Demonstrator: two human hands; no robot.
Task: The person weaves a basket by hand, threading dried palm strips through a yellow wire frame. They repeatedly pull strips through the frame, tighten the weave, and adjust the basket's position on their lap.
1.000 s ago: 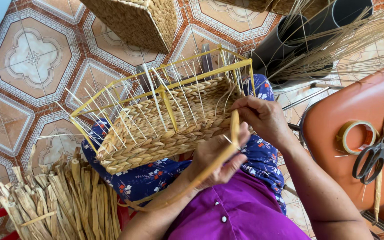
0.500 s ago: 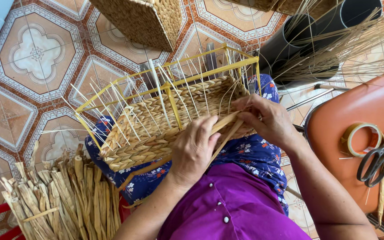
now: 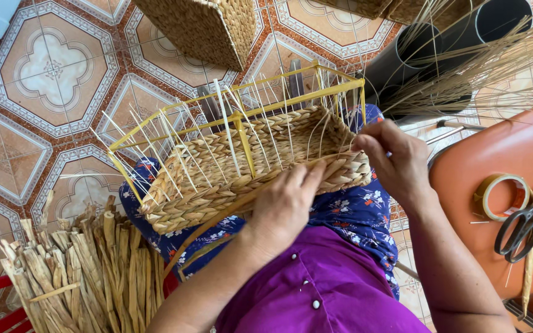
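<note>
Head view: the patterned tile floor [image 3: 38,74] fills the far and left of the scene, with an orange stool seat [image 3: 495,160] at the right edge carrying a roll of tape [image 3: 502,196] and black-handled scissors [image 3: 525,222]. Dark pipes [image 3: 458,37] holding loose reed stalks stand at far right, and a finished woven basket [image 3: 208,28] sits on the floor at far centre. A bundle of dried stalks [image 3: 75,271] lies at near left. The half-woven basket [image 3: 248,166] on its yellow wire frame [image 3: 242,117] rests across the person's lap, tilted with its open side facing far. Compared with a second ago, the left hand [image 3: 282,206] has come down from a raised position and now lies flat on the near wall of the basket, fingers closed over a flat fibre strand [image 3: 211,228] that trails toward the near left. The right hand [image 3: 390,160] has stayed at the basket's right corner, fingers pinching the weave at the rim. In my judgement the strand has been drawn in against the wall, and the current row is being tightened.
</note>
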